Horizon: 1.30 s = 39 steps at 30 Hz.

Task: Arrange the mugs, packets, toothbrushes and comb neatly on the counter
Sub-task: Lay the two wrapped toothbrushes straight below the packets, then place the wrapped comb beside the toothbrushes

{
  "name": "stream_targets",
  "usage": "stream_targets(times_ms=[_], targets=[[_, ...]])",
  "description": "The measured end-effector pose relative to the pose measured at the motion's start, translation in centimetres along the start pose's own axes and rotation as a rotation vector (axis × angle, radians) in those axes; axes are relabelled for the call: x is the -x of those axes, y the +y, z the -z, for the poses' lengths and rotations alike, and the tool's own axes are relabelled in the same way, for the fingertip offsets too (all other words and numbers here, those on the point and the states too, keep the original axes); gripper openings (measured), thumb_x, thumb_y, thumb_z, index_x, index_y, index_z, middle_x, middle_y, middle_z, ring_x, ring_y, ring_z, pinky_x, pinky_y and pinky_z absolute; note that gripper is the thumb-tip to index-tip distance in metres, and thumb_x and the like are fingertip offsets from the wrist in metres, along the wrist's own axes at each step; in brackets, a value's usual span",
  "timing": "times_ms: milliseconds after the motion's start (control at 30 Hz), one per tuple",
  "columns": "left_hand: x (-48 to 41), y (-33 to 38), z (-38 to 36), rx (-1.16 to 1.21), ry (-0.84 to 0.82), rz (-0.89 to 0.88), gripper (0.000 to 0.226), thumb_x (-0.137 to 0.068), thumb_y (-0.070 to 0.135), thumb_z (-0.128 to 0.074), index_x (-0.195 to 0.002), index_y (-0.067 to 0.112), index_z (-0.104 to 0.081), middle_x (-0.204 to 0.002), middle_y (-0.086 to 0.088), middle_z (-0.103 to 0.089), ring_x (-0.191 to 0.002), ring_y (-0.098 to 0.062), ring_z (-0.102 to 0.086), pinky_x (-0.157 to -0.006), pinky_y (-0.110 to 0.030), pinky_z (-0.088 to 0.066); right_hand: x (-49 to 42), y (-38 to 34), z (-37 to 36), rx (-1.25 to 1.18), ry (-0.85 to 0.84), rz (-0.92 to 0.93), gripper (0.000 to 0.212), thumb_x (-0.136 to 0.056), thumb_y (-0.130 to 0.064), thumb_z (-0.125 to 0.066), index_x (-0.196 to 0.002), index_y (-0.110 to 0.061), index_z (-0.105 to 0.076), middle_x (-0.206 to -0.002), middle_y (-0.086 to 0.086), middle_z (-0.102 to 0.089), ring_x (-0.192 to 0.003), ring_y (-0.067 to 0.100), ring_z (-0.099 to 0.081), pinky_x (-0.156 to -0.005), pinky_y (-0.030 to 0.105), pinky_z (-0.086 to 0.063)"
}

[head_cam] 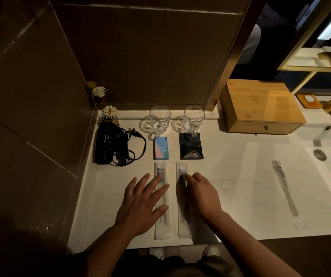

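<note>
White marble counter point(104, 198) bears two clear-wrapped toothbrushes: spread left hand point(140, 204) presses the left one point(161, 198), right hand point(201, 194) fingertips bunched on the other point(183, 196).

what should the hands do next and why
Probably lift the right hand off its wrapped toothbrush and reach for the wrapped comb, which lies alone and slanted near the sink. The two mugs, the two packets and both toothbrushes already stand in tidy columns, the left hand resting flat on the other toothbrush; only the comb looks out of line.
</note>
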State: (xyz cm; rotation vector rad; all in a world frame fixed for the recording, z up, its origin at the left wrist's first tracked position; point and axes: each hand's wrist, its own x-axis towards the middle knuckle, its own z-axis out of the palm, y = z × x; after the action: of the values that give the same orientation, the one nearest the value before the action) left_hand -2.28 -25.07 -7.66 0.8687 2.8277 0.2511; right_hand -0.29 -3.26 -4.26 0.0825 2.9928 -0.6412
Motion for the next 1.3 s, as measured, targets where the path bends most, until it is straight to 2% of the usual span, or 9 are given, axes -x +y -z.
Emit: stream_targets(times_ms=[133,400,600,733,900,967,1067,1200,1300], targets=[[-0.1,0.1,0.1,-0.004,0.002,-0.003,0.062,-0.096,0.07,-0.019,-0.153,0.044,-0.024,-0.166,0.005,-0.024,-0.154,-0.024,-0.017,-0.119,-0.055,-0.01,0.0,0.0,0.1,0.003,0.0,0.018,0.044,-0.092,-0.018,-0.06,-0.136,-0.02,-0.054,-0.103,0.005,-0.063,-0.085,0.021,-0.057,-0.067,0.027,-0.05],[0.0,0.0,0.1,0.013,0.009,-0.004,0.062,-0.096,0.069,-0.018,-0.154,0.045,-0.022,-0.167,0.006,-0.021,-0.154,-0.023,-0.014,-0.12,-0.055,-0.01,-0.3,0.0,0.3,-0.002,0.004,0.031,0.047,-0.091,-0.015,-0.062,-0.137,-0.018,-0.054,-0.102,0.007,-0.063,-0.084,0.023,-0.058,-0.063,0.023,-0.04],[0.0,0.0,-0.1,0.015,0.026,-0.004,0.06,-0.097,0.068,-0.022,-0.153,0.047,-0.022,-0.166,0.006,-0.023,-0.154,-0.023,-0.017,-0.12,-0.053,-0.009,-0.3,0.4,-0.1,-0.042,0.009,0.005,0.044,-0.092,-0.018,-0.06,-0.136,-0.021,-0.053,-0.103,0.004,-0.062,-0.087,0.022,-0.059,-0.069,0.03,-0.054],[0.0,0.0,-0.1,0.06,0.053,0.024,0.06,-0.097,0.065,-0.024,-0.153,0.044,-0.023,-0.167,0.005,-0.019,-0.154,-0.021,-0.015,-0.122,-0.05,-0.011,0.0,0.2,0.1,-0.181,0.083,-0.069,0.041,-0.092,-0.037,-0.061,-0.13,-0.022,-0.056,-0.105,-0.001,-0.062,-0.088,0.018,-0.06,-0.074,0.03,-0.055],[0.2,0.0,-0.2,0.159,0.139,0.107,0.053,-0.098,0.051,-0.034,-0.147,0.031,-0.039,-0.159,-0.003,-0.04,-0.146,-0.022,-0.033,-0.122,-0.041,-0.02,1.0,0.7,0.5,-0.244,0.149,-0.117,0.04,-0.091,-0.036,-0.064,-0.128,-0.024,-0.057,-0.103,-0.003,-0.064,-0.084,0.012,-0.058,-0.07,0.023,-0.048],[0.2,0.0,-0.2,0.193,0.186,0.145,0.05,-0.099,0.047,-0.035,-0.142,0.027,-0.046,-0.154,-0.004,-0.047,-0.142,-0.022,-0.036,-0.119,-0.043,-0.028,1.7,1.7,1.0,-0.239,0.164,-0.133,0.038,-0.09,-0.031,-0.066,-0.127,-0.022,-0.059,-0.104,-0.003,-0.065,-0.083,0.01,-0.057,-0.07,0.019,-0.044],[0.2,-0.5,-0.1,0.195,0.224,0.206,0.048,-0.096,0.043,-0.037,-0.138,0.024,-0.051,-0.147,-0.004,-0.053,-0.138,-0.024,-0.042,-0.117,-0.049,-0.031,2.5,4.8,2.2,-0.207,0.201,-0.198,0.034,-0.09,-0.026,-0.066,-0.123,-0.021,-0.062,-0.104,-0.002,-0.067,-0.08,0.008,-0.056,-0.066,0.014,-0.038],[-0.5,-1.7,0.4,0.065,0.163,0.28,0.052,-0.093,0.043,-0.034,-0.136,0.023,-0.055,-0.144,-0.007,-0.056,-0.137,-0.029,-0.046,-0.115,-0.056,-0.032,2.9,10.6,5.1,-0.15,0.268,-0.376,0.033,-0.09,-0.029,-0.064,-0.122,-0.019,-0.063,-0.105,0.004,-0.07,-0.078,0.018,-0.065,-0.067,0.03,-0.048],[-0.7,-2.1,0.5,0.01,0.099,0.284,0.055,-0.094,0.044,-0.03,-0.137,0.021,-0.055,-0.146,-0.011,-0.054,-0.138,-0.032,-0.046,-0.114,-0.058,-0.032,2.9,14.3,7.1,-0.05,0.302,-0.482,0.036,-0.09,-0.03,-0.062,-0.123,-0.016,-0.062,-0.113,0.01,-0.068,-0.089,0.026,-0.067,-0.075,0.038,-0.054]])
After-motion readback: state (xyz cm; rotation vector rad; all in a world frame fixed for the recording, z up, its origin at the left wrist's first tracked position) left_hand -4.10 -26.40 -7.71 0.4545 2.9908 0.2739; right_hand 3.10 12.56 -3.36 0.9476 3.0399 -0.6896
